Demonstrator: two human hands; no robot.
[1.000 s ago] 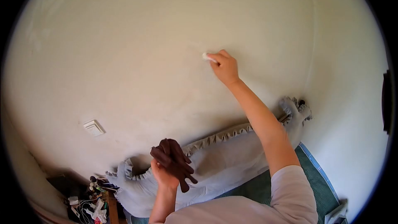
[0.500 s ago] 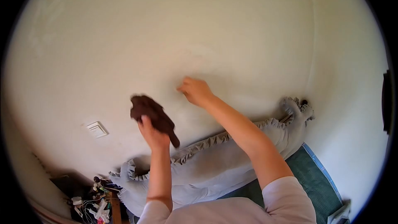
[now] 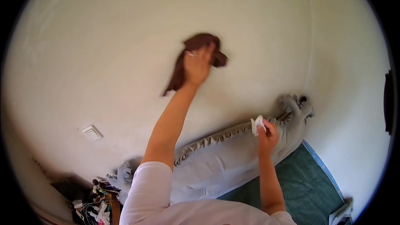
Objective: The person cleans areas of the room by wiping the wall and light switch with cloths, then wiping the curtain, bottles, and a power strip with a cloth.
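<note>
Brown cloth (image 3: pixel 179 68) under left hand (image 3: pixel 197 67)

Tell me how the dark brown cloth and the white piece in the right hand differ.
The brown cloth is dark, while the white piece is pale. The cloth looks much larger, wider than the left hand over it; the white piece is small. The cloth lies spread against the wall under flat fingers, whereas the white piece is pinched in the right hand.
</note>
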